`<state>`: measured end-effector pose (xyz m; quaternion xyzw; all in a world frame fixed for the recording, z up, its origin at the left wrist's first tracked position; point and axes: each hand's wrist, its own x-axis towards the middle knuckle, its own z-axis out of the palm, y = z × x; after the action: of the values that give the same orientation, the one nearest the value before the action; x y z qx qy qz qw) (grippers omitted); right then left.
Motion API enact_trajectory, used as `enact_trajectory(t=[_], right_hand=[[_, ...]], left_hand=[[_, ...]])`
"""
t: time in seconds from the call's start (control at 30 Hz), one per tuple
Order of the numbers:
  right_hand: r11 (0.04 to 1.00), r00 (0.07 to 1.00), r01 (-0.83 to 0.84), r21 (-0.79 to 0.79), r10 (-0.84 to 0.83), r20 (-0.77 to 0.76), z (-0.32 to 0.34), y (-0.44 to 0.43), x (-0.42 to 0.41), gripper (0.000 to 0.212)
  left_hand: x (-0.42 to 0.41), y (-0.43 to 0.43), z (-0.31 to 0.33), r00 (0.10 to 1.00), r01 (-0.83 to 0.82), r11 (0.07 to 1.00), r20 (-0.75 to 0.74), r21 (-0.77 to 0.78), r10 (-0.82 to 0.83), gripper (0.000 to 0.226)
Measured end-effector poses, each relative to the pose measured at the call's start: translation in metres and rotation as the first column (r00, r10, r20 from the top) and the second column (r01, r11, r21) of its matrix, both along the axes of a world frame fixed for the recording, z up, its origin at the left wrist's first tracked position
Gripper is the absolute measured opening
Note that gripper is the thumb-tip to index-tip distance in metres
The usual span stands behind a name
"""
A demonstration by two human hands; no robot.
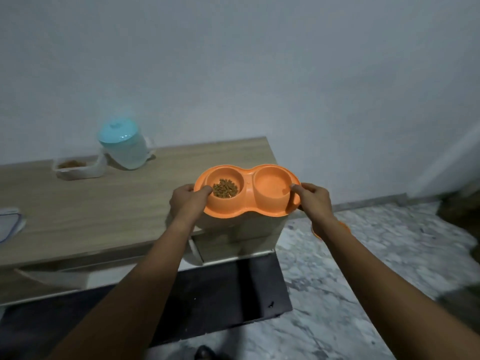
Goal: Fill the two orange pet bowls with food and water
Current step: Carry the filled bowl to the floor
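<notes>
No writing reads anywhere; the orange double pet bowl (246, 190), kibble (225, 188) in its left cup, hangs over the counter's (104, 203) right end, left hand (188, 197) and right hand (313, 197) clamped on its ends.

head | looks forward and down | near wooden table (104, 209)

The frame's left edge is cutting off a clear lidded container (9, 223) on the tabletop (104, 203); motion blur is smearing the dark objects (457, 203) at far right, leaving them unidentifiable

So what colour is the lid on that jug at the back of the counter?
Light turquoise: the lid tops a translucent whitish jug, seen in the head view.
</notes>
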<state>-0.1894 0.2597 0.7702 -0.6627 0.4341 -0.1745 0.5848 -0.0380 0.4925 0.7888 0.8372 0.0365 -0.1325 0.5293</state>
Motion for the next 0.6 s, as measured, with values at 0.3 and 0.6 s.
enact_trajectory(t=[0.3,0.6], right_hand=[[0.970,0.970,0.241,-0.005,-0.241,0.004,-0.030,-0.182,-0.095,0.070],[0.940,0.937,0.341,-0.013,-0.341,-0.075,-0.076,-0.300,-0.125,0.020]], left_hand=[[-0.061,-0.200,-0.032,0.975,0.221,0.973,-0.009,-0.061,-0.222,0.027],[-0.087,-0.340,-0.092,0.941,0.326,0.945,-0.085,-0.015,-0.327,0.026]])
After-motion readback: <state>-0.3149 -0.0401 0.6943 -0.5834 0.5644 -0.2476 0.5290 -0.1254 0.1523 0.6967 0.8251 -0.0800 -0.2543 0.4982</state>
